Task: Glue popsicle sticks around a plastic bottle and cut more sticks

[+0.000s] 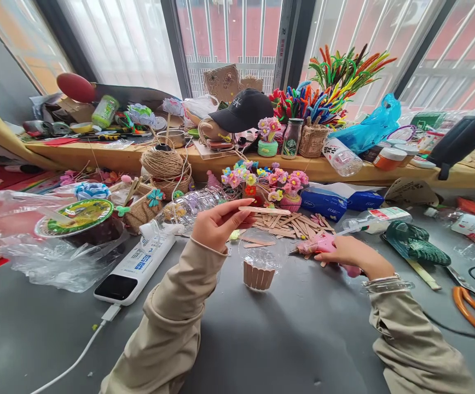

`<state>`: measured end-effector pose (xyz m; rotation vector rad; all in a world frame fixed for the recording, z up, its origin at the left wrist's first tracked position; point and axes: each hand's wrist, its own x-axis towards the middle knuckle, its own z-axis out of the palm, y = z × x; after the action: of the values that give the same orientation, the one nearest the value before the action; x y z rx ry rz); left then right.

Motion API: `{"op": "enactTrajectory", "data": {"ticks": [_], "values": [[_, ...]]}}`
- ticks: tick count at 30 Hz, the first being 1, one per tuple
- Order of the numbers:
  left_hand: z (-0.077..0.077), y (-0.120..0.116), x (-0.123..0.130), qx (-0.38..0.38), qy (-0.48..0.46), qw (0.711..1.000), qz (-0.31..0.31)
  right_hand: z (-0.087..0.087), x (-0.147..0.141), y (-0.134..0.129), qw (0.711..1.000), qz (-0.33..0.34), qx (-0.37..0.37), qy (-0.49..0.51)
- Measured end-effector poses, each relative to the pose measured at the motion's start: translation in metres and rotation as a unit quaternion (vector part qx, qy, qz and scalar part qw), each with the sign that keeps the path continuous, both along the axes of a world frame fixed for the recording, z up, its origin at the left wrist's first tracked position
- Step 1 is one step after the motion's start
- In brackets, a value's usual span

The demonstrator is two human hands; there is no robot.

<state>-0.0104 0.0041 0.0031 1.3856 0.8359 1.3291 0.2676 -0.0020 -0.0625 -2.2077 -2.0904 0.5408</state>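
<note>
Between the thumb and fingers of my left hand (pixel 221 221) is a wooden craft stick (pixel 274 210), held level above the clear plastic cup (pixel 273 253). Short wooden pieces (pixel 258 277) stand side by side around the lower part of that cup, which sits upright on the grey table. To its right, my right hand (pixel 350 253) is closed around a pink glue gun (pixel 313 244), its nozzle pointing left towards the cup. A heap of loose craft sticks (pixel 282 224) lies just behind the cup.
On the left are a white power bank (pixel 139 268) with a cable and a round food tub (pixel 93 224) in plastic wrap. Orange-handled scissors (pixel 473 309) and a bottle (pixel 379 219) lie right. Crocheted flowers (pixel 245 175) and a twine ball (pixel 162 164) stand behind.
</note>
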Motion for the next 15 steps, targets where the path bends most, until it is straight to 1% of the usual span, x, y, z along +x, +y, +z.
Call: {"op": "enactTrajectory", "data": {"ticks": [4, 7, 10, 12, 14, 15], "values": [[-0.001, 0.000, 0.001, -0.017, -0.013, 0.999, -0.049, 0.004, 0.003, 0.000, 0.998, -0.050, -0.016, -0.018], [-0.002, 0.000, 0.001, -0.031, -0.016, 0.997, -0.075, 0.014, 0.001, -0.001, 0.997, -0.078, -0.003, 0.001], [-0.003, 0.000, 0.002, -0.044, -0.016, 0.994, -0.096, 0.029, -0.007, -0.003, 0.996, -0.069, 0.024, 0.053], [-0.004, 0.000, 0.002, -0.051, -0.019, 0.993, -0.108, 0.038, -0.016, -0.007, 0.992, -0.047, 0.043, 0.112], [-0.005, 0.000, 0.004, -0.051, -0.021, 0.992, -0.117, 0.046, -0.024, -0.012, 0.976, -0.024, 0.087, 0.197], [-0.006, -0.001, 0.005, -0.046, -0.019, 0.992, -0.119, 0.050, -0.028, -0.015, 0.965, -0.022, 0.125, 0.230]]}}
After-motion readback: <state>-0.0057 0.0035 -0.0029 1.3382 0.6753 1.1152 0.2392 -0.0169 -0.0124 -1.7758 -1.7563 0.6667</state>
